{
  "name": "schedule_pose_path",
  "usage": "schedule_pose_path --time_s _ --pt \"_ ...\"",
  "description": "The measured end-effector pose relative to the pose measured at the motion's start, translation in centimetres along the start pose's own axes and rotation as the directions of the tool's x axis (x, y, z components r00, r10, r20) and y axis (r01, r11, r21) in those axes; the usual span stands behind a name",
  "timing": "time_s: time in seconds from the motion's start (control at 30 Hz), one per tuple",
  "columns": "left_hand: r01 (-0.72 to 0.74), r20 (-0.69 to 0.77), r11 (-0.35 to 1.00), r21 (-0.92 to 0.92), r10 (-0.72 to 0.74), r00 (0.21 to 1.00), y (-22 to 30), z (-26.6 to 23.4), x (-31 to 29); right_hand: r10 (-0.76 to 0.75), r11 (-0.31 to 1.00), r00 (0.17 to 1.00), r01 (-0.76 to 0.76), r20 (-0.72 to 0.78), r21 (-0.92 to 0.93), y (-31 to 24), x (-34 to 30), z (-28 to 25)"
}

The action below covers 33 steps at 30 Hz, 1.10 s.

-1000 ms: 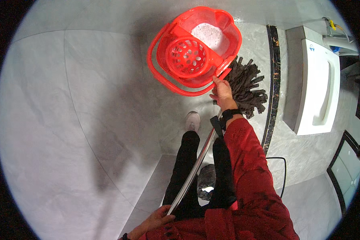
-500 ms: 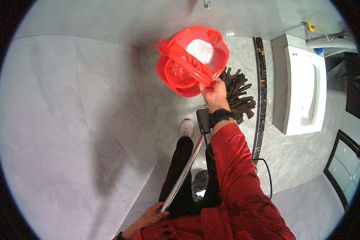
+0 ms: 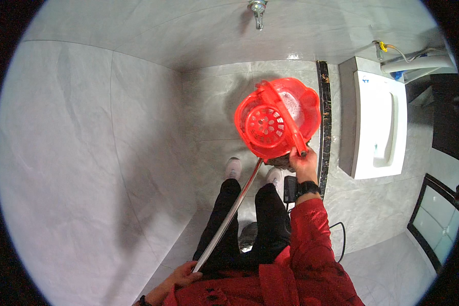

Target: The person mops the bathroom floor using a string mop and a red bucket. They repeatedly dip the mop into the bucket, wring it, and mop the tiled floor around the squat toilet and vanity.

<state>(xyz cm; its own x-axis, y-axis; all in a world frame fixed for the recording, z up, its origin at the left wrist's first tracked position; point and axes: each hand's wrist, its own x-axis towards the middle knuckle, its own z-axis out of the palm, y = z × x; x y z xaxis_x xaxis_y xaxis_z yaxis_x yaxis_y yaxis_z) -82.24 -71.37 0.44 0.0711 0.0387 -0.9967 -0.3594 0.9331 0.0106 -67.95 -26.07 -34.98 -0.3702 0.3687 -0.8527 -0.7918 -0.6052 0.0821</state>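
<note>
The left hand (image 3: 181,275), low at about 7 o'clock, is wrapped around the upper end of the mop pole (image 3: 229,214), fingers curled on the metal. The pole runs up and right from that hand, passing between the two legs toward 1 o'clock, where its lower end disappears under the bucket; only a dark scrap of the mop head (image 3: 280,162) shows there, just below the bucket's rim.

The red bucket (image 3: 278,117) sits at about 12 o'clock, above the shoes (image 3: 233,167), with its round wringer basket (image 3: 264,127) on the side nearer the person and pale, foamy water behind it. It looks tilted and lifted off the floor rather than resting flat, though this view cannot settle that.

The right hand (image 3: 305,162), at about 1 o'clock, is clenched on the lower end of the red handle (image 3: 285,120), which lies diagonally across the bucket's top. A dark wristband sits just below it.

To carry well, I judge the grip should sit nearer the middle of the handle, so the bucket hangs level and the water stays in. Keep the pole close to the body and clear of the bucket.

At 2 o'clock, well apart, a white fixture (image 3: 380,122) stands against the wall beyond a dark floor strip (image 3: 324,127).
</note>
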Motion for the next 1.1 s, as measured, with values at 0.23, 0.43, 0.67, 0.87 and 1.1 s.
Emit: schedule_pose_path --time_s 0.23,0.43,0.67,0.87,1.1 --pt "-0.082 -0.013 0.982 0.169 0.085 0.996 -1.9 -1.0 -0.2 -0.095 0.986 0.963 0.125 -0.253 0.107 -2.4 -2.5 -0.3" --pt "0.037 -0.152 0.997 0.061 -0.027 0.988 1.9 -1.0 -4.8 -0.185 0.977 0.979 0.192 -0.081 0.092 -6.1 -2.9 0.1" --pt "0.056 -0.389 0.939 0.338 0.085 0.917 9.3 -3.1 -8.1 -0.207 0.967 0.939 0.239 -0.275 0.09 -6.6 -4.1 -4.4" --pt "0.01 -0.465 0.885 0.465 0.235 0.853 15.9 -4.5 -4.9 -0.27 0.963 0.911 0.257 -0.313 -0.082 -7.8 -8.1 -10.8" --pt "-0.072 -0.421 0.843 0.533 0.338 0.842 20.3 -4.3 -0.5 -0.193 0.972 0.8 0.076 -0.567 -0.224 -8.8 -10.8 -10.5"
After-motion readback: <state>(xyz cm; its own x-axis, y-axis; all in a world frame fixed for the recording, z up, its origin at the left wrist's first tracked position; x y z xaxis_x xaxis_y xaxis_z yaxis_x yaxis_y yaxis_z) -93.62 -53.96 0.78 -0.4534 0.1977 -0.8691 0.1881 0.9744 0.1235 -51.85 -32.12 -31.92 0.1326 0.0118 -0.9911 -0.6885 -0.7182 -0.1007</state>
